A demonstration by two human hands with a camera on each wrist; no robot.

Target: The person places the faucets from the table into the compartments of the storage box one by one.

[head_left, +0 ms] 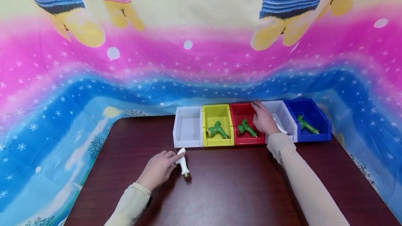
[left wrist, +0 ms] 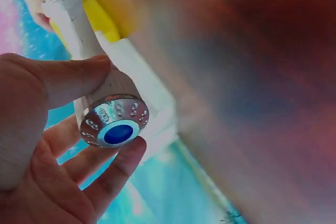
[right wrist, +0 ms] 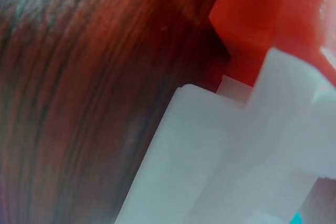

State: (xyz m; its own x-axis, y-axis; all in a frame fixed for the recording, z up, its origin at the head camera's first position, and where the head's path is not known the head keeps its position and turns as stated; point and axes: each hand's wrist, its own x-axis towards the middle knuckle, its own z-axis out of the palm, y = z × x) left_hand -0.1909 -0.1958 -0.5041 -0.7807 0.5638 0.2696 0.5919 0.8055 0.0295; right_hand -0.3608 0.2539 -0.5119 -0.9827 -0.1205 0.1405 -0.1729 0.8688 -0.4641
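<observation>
A white tap [head_left: 182,163] with a brass threaded end and a chrome knob with a blue centre is pinched between the thumb and fingers of my left hand [head_left: 158,168]. In the left wrist view this tap [left wrist: 73,24] points its thread up and away. In the head view it hangs over the table in front of the bin row's left end. My right hand [head_left: 265,119] reaches over the side between the red bin [head_left: 243,111] and the second white bin [head_left: 290,128], fingertips at the back rim. The right wrist view shows bin walls but no fingers.
The row starts with a white bin [head_left: 188,135]. Green taps lie in the yellow bin [head_left: 218,111], the red bin and the blue bin [head_left: 314,111]. A white tap [head_left: 279,127] is partly hidden in the second white bin. A printed cloth [head_left: 194,62] hangs behind the brown table [head_left: 226,184].
</observation>
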